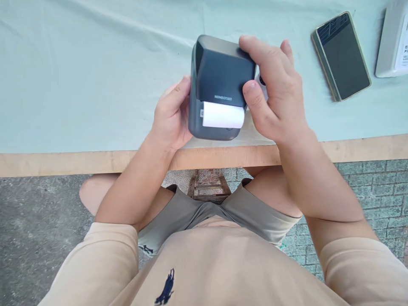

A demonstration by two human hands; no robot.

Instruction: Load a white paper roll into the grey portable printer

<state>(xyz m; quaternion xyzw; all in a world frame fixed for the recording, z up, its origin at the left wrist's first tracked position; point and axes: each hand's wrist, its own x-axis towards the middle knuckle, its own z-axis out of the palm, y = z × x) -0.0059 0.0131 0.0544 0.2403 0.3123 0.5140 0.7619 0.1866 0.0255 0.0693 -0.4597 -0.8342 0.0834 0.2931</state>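
A dark grey label printer (pixel 225 76) with a strip of white label paper (pixel 223 115) sticking out of its front is held up over the table, near the front edge. My left hand (pixel 174 108) grips its left side, the thumb along the edge and the other fingers hidden beneath. At the right side is my right hand (pixel 276 87), with the index fingertip on the upper right corner and the thumb at the right edge of the lid. Partly hidden behind that hand is a small white thing with a dark spot (pixel 262 80); its kind does not show.
To the right, a smartphone (pixel 346 59) lies tilted on the pale green tablecloth (pixel 95 76). Farther right, a white box with a printed label (pixel 390 46) is cut off by the frame. A bare wooden edge (pixel 63 162) runs along the table's front. Below stands a wooden stool (pixel 208 191).
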